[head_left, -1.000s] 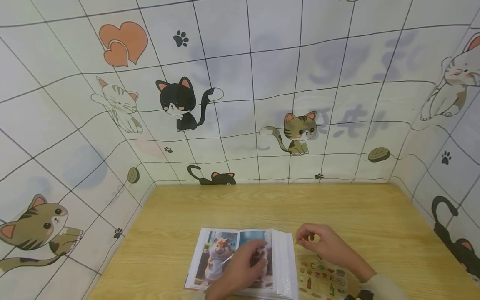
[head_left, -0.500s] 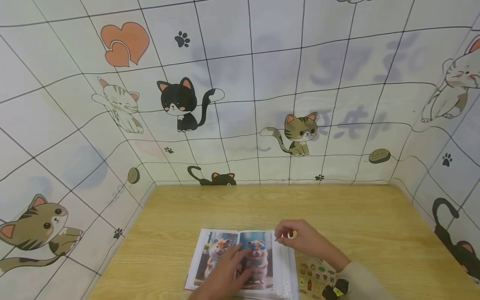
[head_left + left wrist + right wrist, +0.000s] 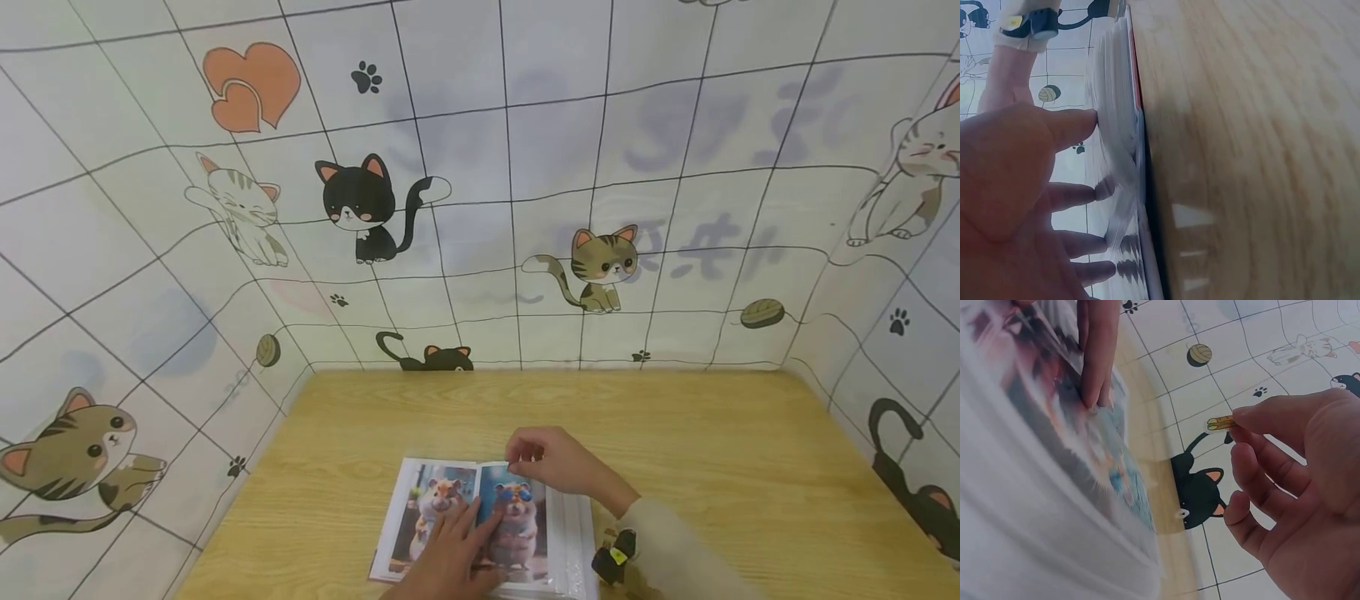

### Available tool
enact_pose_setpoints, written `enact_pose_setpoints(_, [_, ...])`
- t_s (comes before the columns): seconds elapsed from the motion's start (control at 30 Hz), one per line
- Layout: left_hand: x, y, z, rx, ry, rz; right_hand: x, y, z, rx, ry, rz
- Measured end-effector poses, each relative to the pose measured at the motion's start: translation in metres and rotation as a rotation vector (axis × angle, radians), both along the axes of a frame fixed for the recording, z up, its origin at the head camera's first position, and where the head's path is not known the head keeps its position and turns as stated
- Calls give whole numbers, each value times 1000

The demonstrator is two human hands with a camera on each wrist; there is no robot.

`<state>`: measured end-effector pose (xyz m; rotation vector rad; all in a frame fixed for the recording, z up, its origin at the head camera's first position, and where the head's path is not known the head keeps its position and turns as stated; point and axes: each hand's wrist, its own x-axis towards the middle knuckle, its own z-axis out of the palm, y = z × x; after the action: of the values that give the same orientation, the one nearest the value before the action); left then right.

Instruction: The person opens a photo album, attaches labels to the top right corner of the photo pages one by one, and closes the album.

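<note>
An album lies open on the table, its two pages showing hamster pictures, and the right-hand hamster has blue glasses. My left hand rests flat across the middle, fingers spread; in the left wrist view its thumb and fingertips touch the pages. Above the top of the right page is my right hand. Its thumb and forefinger pinch a small hot dog sticker, plain in the right wrist view, with the other fingers loosely curled.
A wooden table carries the album, with a cat-patterned wall cloth behind and at both sides. A black wrist camera sits on the right sleeve. The sticker sheet right of the album is mostly hidden under that sleeve.
My right hand has moved left from beside the album to over the top of the right page, holding the sticker. My left hand has shifted slightly left and down, uncovering the right-hand hamster.
</note>
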<state>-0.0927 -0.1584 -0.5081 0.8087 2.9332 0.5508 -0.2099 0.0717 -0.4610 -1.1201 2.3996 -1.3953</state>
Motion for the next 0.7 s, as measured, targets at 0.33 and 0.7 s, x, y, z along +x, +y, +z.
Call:
enact_pose_setpoints(0.33, [0,-1,1,-27,-80,37,-12,-32,-9,-10,-94,6])
enact_pose_setpoints(0.7, [0,-2,3,-41,-82,32,-16,-65,-20,-80,-287,-5])
